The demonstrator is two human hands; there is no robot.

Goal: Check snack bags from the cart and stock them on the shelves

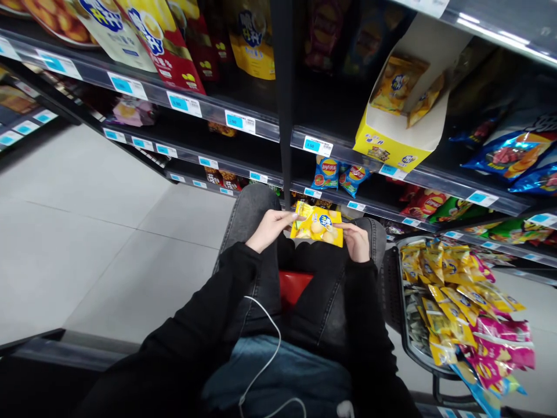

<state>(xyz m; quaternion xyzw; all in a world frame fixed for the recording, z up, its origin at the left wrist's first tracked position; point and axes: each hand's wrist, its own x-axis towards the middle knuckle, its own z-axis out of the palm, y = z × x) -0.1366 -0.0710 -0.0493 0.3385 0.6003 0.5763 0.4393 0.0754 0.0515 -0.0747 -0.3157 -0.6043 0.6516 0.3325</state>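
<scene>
Between my two hands, above my knees, is a small yellow snack bag (317, 225) with a blue logo and round snacks printed on it. My left hand (270, 227) grips its left edge, thumb on top. At the opposite edge, my right hand (355, 239) pinches the bag with fingers stretched along it. Ahead on the shelf stands an open yellow-and-white display box (394, 146) holding a few similar yellow bags (398, 84). To my right, a basket (407, 342) is heaped with yellow bags (452, 302) and pink bags (505, 342).
Shelves with blue price tags (317, 146) run across the front, split by a dark upright post (285, 104). Blue Lay's chip bags (325, 172) sit on a lower shelf. Larger pouches (163, 40) stand upper left. Tiled floor (143, 232) lies left; a white cable (272, 354) crosses my lap.
</scene>
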